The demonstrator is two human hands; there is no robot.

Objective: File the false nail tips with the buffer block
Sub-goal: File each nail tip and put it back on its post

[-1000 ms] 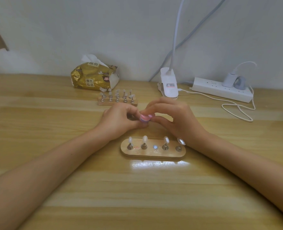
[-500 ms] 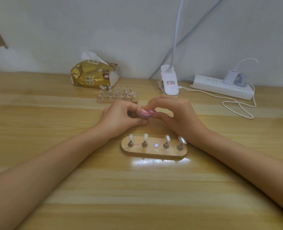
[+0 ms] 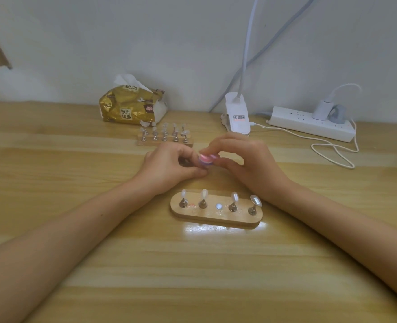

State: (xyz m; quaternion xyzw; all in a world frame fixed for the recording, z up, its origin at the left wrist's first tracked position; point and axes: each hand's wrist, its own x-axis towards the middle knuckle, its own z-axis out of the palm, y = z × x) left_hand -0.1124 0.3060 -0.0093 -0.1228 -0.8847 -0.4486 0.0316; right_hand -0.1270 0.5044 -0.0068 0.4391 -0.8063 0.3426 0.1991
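Right hand (image 3: 246,164) grip clamped on pink buffer block (image 3: 207,159); left hand (image 3: 169,169) grip pinched on something hidden, probably a nail tip, pressed against the block. Wooden stand (image 3: 216,214) below grips, one post bare.

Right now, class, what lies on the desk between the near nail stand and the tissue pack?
In the head view: both hands, right and left, the pink buffer block, and a second nail stand.
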